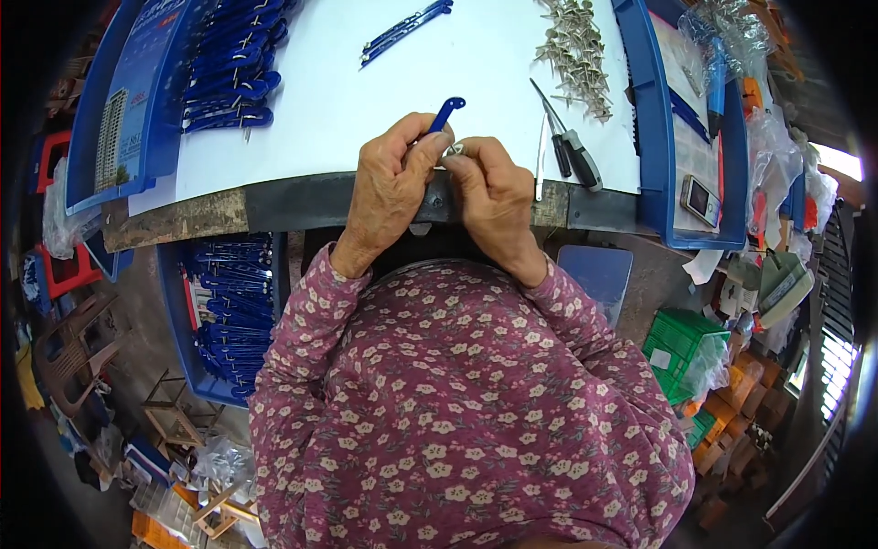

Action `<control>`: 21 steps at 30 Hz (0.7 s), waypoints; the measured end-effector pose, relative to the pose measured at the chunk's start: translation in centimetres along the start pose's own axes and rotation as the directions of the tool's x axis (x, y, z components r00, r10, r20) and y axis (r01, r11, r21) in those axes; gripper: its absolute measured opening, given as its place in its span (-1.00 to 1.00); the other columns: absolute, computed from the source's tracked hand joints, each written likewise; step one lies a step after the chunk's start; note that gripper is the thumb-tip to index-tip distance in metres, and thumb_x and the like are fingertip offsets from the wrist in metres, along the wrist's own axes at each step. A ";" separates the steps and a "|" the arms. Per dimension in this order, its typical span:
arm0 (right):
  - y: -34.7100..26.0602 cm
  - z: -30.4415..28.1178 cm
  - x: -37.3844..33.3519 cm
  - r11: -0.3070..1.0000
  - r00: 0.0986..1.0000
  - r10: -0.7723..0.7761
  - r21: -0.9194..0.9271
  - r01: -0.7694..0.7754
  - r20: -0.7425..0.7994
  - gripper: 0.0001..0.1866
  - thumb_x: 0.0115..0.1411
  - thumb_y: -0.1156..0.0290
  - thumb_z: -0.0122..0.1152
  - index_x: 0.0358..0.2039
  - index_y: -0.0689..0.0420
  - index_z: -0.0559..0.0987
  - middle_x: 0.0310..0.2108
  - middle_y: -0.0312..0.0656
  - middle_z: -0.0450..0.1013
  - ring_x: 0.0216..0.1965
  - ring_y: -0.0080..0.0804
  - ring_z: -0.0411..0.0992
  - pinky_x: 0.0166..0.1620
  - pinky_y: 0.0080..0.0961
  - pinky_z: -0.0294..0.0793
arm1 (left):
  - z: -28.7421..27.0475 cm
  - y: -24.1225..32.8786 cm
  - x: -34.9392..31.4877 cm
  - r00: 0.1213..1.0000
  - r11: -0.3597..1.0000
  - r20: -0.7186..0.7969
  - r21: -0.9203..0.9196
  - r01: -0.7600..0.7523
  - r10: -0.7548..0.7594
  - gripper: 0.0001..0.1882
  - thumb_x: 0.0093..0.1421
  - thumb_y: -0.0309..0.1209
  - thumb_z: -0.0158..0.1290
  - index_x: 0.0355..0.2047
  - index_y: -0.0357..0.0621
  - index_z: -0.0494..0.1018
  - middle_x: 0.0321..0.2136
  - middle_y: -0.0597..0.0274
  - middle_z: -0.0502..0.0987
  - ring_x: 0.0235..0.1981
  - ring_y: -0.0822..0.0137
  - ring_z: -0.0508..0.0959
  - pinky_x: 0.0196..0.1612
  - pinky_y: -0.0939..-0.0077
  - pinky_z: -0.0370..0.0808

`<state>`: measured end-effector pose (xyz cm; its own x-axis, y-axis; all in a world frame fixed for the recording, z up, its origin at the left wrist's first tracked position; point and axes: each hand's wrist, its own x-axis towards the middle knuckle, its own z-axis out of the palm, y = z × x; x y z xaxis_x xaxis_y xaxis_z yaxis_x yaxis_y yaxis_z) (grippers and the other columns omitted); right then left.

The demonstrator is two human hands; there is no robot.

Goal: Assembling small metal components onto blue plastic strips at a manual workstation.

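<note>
Lying at nine o'clock from the hands, a heap of blue plastic handles (229, 78) is seen on the white sheet (320, 110), glossy and slim. The left hand (389, 188) is closed around one such blue handle (446, 112), whose looped end sticks out toward one o'clock; its long axis is tilted that way, away from the body. Just beside it, the right hand (494, 197) is pinched shut on a small metal piece (455, 149), held against the handle's lower end. Further right, at two o'clock, a black-gripped screwdriver (569, 146) is laid, and dull metal pins (576, 50) are piled beyond it.
</note>
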<state>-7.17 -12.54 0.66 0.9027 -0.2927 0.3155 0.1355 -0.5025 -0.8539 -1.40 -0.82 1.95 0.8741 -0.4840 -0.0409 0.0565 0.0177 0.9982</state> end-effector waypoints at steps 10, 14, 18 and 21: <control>-1.1 -0.1 1.7 0.981 0.992 -0.095 0.179 0.079 0.080 -0.71 0.02 0.59 0.18 -0.21 0.26 0.41 -0.53 -0.22 0.44 -0.59 -0.67 0.38 -0.56 -0.72 0.30 | -1.0 -1.3 0.8 0.962 0.680 0.163 -0.682 0.269 -0.217 -0.83 0.20 -0.41 -0.09 -0.43 -0.28 0.37 -0.66 0.43 0.30 -0.74 0.71 0.14 -0.73 0.83 0.04; -0.4 0.5 1.3 0.950 0.994 -0.026 0.312 -0.009 0.105 -0.68 0.05 0.59 0.16 -0.15 0.28 0.40 -0.47 -0.27 0.44 -0.51 -0.67 0.38 -0.46 -0.78 0.34 | -1.3 -1.2 0.8 0.960 0.640 0.203 -0.715 0.281 -0.194 -0.84 0.20 -0.41 -0.08 -0.42 -0.28 0.37 -0.63 0.41 0.32 -0.74 0.68 0.14 -0.72 0.82 0.05; -1.2 0.3 1.7 0.901 0.982 0.129 0.397 -0.173 0.137 -0.74 0.06 0.61 0.15 -0.18 0.30 0.44 -0.43 -0.30 0.45 -0.44 -0.70 0.37 -0.37 -0.81 0.36 | -1.4 -1.2 0.9 0.950 0.604 0.232 -0.734 0.311 -0.208 -0.83 0.21 -0.42 -0.09 -0.40 -0.31 0.35 -0.61 0.41 0.31 -0.72 0.68 0.15 -0.70 0.81 0.07; -0.4 0.6 1.8 0.843 0.977 0.179 0.494 -0.212 0.114 -0.75 0.03 0.59 0.19 -0.23 0.30 0.48 -0.43 -0.31 0.45 -0.45 -0.75 0.33 -0.39 -0.84 0.32 | -1.6 -1.9 1.0 0.941 0.534 0.283 -0.775 0.339 -0.186 -0.82 0.22 -0.42 -0.12 -0.36 -0.33 0.34 -0.59 0.36 0.31 -0.70 0.64 0.18 -0.69 0.77 0.08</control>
<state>-5.38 -12.37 1.29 0.9530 -0.2833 0.1079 0.1244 0.0409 -0.9914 0.13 0.07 -0.03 0.6754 -0.7062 -0.2125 0.7001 0.5234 0.4858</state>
